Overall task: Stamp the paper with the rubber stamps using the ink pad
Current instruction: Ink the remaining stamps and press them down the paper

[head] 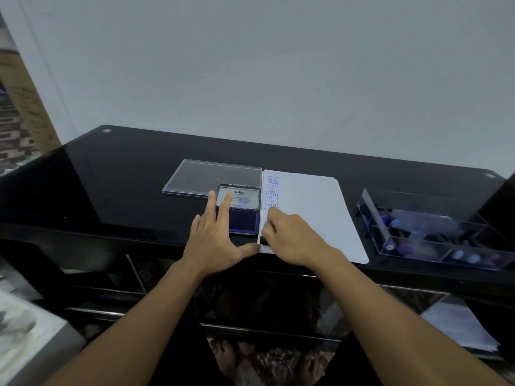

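Grips stamp [263, 240] in curled right hand [289, 238] on paper [312, 213] edge, ink pad [242, 221] just leftward; spreads left hand [214, 240] flat.

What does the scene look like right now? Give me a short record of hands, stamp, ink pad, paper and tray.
left hand: fingers spread over the ink pad, thumb at the paper's near left corner
right hand: grips a rubber stamp, set on the paper's near left edge
ink pad: open, blue, lid raised behind, left of the paper
paper: column of blue AMENDED and SAMPLE prints down its left edge
clear tray: right of the paper, holds more stamps
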A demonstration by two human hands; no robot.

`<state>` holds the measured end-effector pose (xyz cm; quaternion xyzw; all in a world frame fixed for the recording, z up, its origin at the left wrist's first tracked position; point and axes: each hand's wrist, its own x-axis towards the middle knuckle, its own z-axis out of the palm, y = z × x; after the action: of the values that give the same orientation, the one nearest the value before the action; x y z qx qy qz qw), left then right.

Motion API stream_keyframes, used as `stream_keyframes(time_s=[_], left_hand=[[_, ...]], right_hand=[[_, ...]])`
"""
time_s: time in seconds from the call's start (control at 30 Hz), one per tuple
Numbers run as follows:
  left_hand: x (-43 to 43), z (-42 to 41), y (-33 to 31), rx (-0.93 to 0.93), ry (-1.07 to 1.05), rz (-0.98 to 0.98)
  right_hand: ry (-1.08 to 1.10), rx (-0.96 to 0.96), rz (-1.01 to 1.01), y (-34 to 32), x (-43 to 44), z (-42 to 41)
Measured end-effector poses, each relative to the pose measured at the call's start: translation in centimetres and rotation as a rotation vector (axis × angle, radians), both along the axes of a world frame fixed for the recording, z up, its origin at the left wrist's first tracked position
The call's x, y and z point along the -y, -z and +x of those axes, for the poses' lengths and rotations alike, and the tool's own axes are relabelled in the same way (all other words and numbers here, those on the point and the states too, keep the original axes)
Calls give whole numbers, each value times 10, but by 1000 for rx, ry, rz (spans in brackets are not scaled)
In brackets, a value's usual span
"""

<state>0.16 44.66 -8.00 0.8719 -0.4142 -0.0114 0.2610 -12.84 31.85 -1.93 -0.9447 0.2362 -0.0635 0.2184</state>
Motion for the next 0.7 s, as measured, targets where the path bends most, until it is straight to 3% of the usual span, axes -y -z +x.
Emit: stream_keyframes(time_s=[0.13,0.3,0.7], left_hand=[[-1,-1,-6,-43,19,-7],[-5,1,-27,-194,-56,-189],[1,3,-66,-145,-74,-154]], right_hand=[[128,154,36,-17,21,-6],[163,153,44,-37,44,-17],[148,134,26,-52,58,-39]])
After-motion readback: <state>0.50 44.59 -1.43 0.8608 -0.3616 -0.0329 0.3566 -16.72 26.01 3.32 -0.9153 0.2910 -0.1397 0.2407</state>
